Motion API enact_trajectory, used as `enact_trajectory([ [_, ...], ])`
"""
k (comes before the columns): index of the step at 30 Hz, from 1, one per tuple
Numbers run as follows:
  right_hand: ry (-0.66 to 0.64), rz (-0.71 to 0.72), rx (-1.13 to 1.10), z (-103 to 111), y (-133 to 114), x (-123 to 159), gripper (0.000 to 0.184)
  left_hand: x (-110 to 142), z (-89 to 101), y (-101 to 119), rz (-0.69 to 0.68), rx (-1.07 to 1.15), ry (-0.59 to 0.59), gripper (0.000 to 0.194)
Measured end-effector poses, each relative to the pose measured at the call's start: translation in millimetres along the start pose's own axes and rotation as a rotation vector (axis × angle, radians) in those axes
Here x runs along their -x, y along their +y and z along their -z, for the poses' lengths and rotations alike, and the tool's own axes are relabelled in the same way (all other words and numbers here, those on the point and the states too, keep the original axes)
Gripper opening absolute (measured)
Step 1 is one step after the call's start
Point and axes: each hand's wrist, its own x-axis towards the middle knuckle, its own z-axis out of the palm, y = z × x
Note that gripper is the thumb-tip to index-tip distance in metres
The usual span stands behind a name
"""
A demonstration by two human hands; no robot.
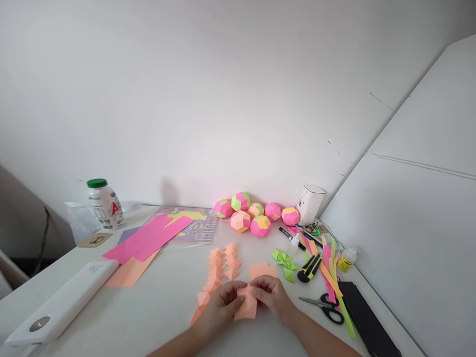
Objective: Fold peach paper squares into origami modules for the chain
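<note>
Between my two hands is a small peach piece of paper (pixel 246 303), pinched near its upper edge. My left hand (pixel 223 303) has thumb and fingers closed on its left side. On the right side, my right hand (pixel 270 295) grips it the same way. Just beyond my right hand lies another peach paper (pixel 262 270), flat on the table. Rows of folded peach paper pieces (pixel 214 270) lie beyond and left of my left hand, partly covered by it. Several folded green pieces (pixel 284 263) are on the right.
Several faceted paper balls (pixel 261 226) stand by the wall. At right are a box cutter (pixel 310 268), scissors (pixel 329 308), paper strips (pixel 329 270), a glue bottle (pixel 347 259) and a black case (pixel 366 317). At left are pink sheets (pixel 143 240), a white device (pixel 63 302) and a green-capped bottle (pixel 105 204).
</note>
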Motion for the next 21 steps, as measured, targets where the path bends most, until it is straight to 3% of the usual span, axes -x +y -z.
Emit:
enact_trajectory([
  [6,-0.058,-0.060,-0.047,0.4,-0.7,0.3,0.032,1.2,2.1,1.6,0.003,0.000,-0.024,0.039],
  [21,-0.109,-0.024,0.024,-1.2,3.4,3.2,0.028,3.3,3.0,4.1,-0.001,-0.069,-0.039,0.035],
])
